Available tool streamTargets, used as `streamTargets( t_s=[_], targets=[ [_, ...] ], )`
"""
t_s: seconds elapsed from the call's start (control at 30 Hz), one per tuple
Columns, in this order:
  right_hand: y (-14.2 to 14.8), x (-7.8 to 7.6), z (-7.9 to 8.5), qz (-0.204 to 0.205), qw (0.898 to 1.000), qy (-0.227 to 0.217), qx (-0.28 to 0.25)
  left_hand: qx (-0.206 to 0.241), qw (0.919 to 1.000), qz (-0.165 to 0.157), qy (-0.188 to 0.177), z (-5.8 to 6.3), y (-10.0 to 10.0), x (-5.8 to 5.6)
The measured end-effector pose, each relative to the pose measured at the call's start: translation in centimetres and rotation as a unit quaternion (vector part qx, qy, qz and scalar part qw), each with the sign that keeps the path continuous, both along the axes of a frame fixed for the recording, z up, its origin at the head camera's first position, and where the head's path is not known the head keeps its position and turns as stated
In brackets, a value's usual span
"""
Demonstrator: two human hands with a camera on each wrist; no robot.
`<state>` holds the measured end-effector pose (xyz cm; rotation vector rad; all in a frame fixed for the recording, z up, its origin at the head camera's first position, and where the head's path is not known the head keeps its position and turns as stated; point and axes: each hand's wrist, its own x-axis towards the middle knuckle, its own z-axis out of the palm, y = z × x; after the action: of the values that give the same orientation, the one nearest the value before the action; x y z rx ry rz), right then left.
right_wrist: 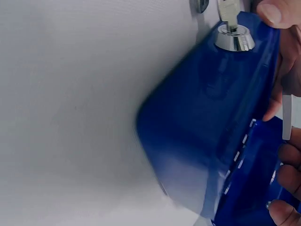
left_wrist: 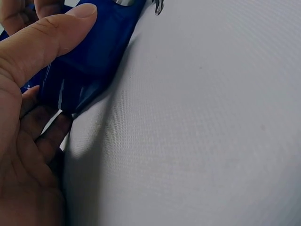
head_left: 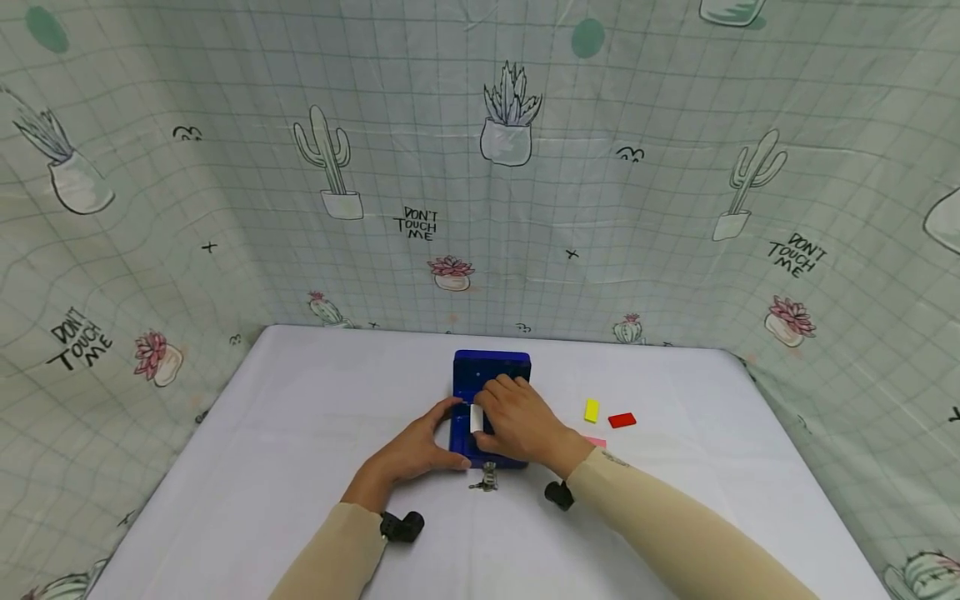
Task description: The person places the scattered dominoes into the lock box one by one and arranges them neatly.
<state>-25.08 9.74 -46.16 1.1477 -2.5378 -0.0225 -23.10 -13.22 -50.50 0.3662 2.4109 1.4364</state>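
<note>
A blue metal cash box (head_left: 491, 361) stands on the table with its lid raised at the back. My left hand (head_left: 411, 448) grips the box's left side, its thumb (left_wrist: 77, 23) near the front corner. Over the inside of the box, my right hand (head_left: 516, 419) pinches a white block (head_left: 476, 418) between thumb and fingers. The block's thin edge shows in the right wrist view. A key (right_wrist: 229, 12) sits in the round silver lock (right_wrist: 235, 43) on the box's front. Much of the inside is hidden by the right hand.
Right of the box lie a yellow block (head_left: 592, 411), a red block (head_left: 622, 420) and a pink piece (head_left: 597, 442) partly covered by the right wrist. A white cloth covers the table (head_left: 337, 375). A patterned curtain (head_left: 420, 150) hangs behind it.
</note>
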Motion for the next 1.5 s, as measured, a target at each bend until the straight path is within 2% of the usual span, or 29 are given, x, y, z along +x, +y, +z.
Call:
streamTargets(
  t_s=[0.27, 0.63, 0.83, 1.5],
  targets=[
    [-1.2, -0.7, -0.7, -0.001, 1.000, -0.021, 0.009, -0.004, 0.9999, -0.009, 0.012, 0.2, 0.1, -0.1],
    [-2.5, -1.4, -1.4, -0.009, 0.997, -0.069, 0.033, 0.000, 1.0000, -0.008, -0.001, 0.2, 0.3, -0.1],
    [-2.6, -1.4, -1.4, -0.011, 0.997, -0.070, 0.037, -0.012, 0.9999, -0.006, -0.002, 0.4, 0.3, 0.0],
    [-2.7, -1.4, -2.5, -0.002, 0.996, -0.066, 0.053, 0.003, 0.9999, -0.007, -0.007, 0.3, -0.1, 0.1]
  ],
)
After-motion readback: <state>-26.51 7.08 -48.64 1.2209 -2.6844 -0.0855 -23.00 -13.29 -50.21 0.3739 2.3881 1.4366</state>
